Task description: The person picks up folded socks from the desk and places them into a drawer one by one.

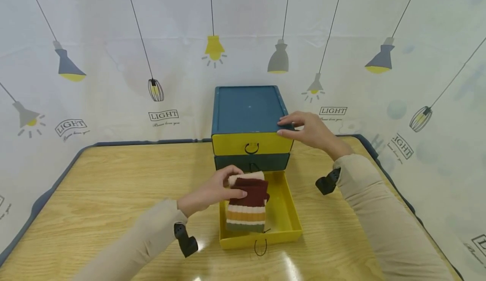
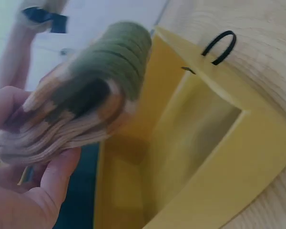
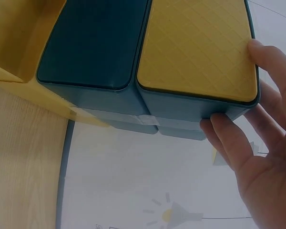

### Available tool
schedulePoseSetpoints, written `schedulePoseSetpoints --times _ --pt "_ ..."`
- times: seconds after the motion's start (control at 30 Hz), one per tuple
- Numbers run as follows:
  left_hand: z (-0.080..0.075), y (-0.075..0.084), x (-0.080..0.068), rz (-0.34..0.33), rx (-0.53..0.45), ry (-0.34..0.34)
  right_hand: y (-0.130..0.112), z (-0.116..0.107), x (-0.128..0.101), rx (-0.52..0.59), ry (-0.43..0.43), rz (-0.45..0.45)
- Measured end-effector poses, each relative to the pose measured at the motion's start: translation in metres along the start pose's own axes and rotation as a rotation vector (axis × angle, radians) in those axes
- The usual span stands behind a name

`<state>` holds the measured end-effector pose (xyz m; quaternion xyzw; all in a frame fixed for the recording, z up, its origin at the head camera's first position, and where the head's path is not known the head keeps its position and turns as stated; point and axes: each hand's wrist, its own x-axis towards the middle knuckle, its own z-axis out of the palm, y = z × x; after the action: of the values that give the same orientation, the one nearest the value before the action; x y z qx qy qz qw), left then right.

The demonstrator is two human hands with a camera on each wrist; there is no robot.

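My left hand (image 1: 214, 190) holds a folded striped knit item (image 1: 247, 213) between thumb and fingers, over the pulled-out bottom drawer (image 1: 279, 209). The knit has cream, maroon, orange and green bands; in the left wrist view its thick folded layers (image 2: 114, 57) show, but its exact kind is unclear. My right hand (image 1: 315, 131) rests at the front right corner of the blue cabinet (image 1: 247, 108), with fairly straight fingers touching its top and edge. In the right wrist view, the fingers (image 3: 231, 138) lie against the cabinet beside the yellow drawer front.
Above the pulled-out drawer, the yellow top drawer (image 1: 228, 144) and dark teal middle drawer (image 1: 231, 163) are closed. Thin black loops (image 1: 260, 247) serve as handles. The cabinet stands on a wooden table (image 1: 152, 179), before a backdrop (image 1: 182, 78) printed with lamps.
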<state>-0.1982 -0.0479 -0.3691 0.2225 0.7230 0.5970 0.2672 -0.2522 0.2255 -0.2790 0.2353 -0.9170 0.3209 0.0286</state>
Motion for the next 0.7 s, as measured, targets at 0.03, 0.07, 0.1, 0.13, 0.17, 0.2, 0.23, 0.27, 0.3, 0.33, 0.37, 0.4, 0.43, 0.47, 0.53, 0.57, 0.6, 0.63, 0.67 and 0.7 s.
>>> schedulePoseSetpoints --times 0.03,0.07,0.1,0.13,0.17,0.2,0.23,0.27,0.3,0.33,0.37,0.4,0.43,0.47,0.53,0.57,0.6,0.63,0.67,0.7 --pt "0.002 0.0 0.004 -0.012 0.006 -0.003 0.0 0.0 0.0 0.002 0.001 0.001" --pt "0.005 0.0 0.007 -0.021 0.016 -0.006 0.0 0.0 0.0 0.001 0.001 0.0" --pt "0.008 0.0 0.01 -0.032 0.033 -0.005 0.0 0.0 0.0 0.001 0.002 0.0" --pt "0.011 -0.001 0.012 -0.045 0.045 -0.003 0.0 0.0 0.0 0.002 0.003 0.0" --pt "0.013 -0.001 0.015 -0.056 0.051 -0.001 0.0 0.0 0.0 0.003 0.004 0.0" --pt "0.016 -0.002 0.017 -0.068 0.064 0.007 0.0 0.0 0.0 0.004 0.007 0.0" --pt "0.017 -0.003 0.019 -0.08 0.085 0.02 0.0 0.0 0.0 0.004 0.009 -0.001" --pt "0.019 -0.003 0.021 -0.094 0.092 0.035 0.0 0.0 0.0 0.004 0.009 -0.001" --pt "0.021 -0.004 0.023 -0.106 0.102 0.054 0.0 0.0 0.0 0.007 0.009 0.001" --pt "0.022 -0.005 0.024 -0.115 0.103 0.071 0.0 0.0 0.0 0.008 0.008 0.002" --pt "0.023 -0.006 0.026 -0.122 0.107 0.091 0.0 0.0 0.0 0.009 0.007 0.003" --pt "0.024 -0.006 0.027 -0.129 0.117 0.11 0.0 0.0 0.0 0.009 0.006 0.004" --pt "0.025 -0.007 0.028 -0.137 0.119 0.122 0.0 0.0 0.0 0.009 0.004 0.006" --pt "0.026 -0.008 0.029 -0.145 0.119 0.132 0.0 0.0 0.0 0.01 0.002 0.008" --pt "0.029 -0.009 0.03 -0.155 0.13 0.138 0.0 0.0 0.0 0.01 0.002 0.01" --pt "0.03 -0.009 0.031 -0.162 0.138 0.139 0.0 0.0 0.0 0.01 0.001 0.01" --pt "0.031 -0.01 0.031 -0.169 0.142 0.137 0.0 0.0 0.0 0.011 0.001 0.009" --pt "0.032 -0.011 0.032 -0.175 0.142 0.137 0.0 -0.001 0.0 0.011 0.002 0.008" --pt "0.034 -0.011 0.033 -0.181 0.143 0.14 -0.001 -0.001 0.0 0.013 0.001 0.005" --pt "0.034 -0.012 0.034 -0.185 0.138 0.142 -0.001 -0.001 -0.001 0.014 0.001 0.003"
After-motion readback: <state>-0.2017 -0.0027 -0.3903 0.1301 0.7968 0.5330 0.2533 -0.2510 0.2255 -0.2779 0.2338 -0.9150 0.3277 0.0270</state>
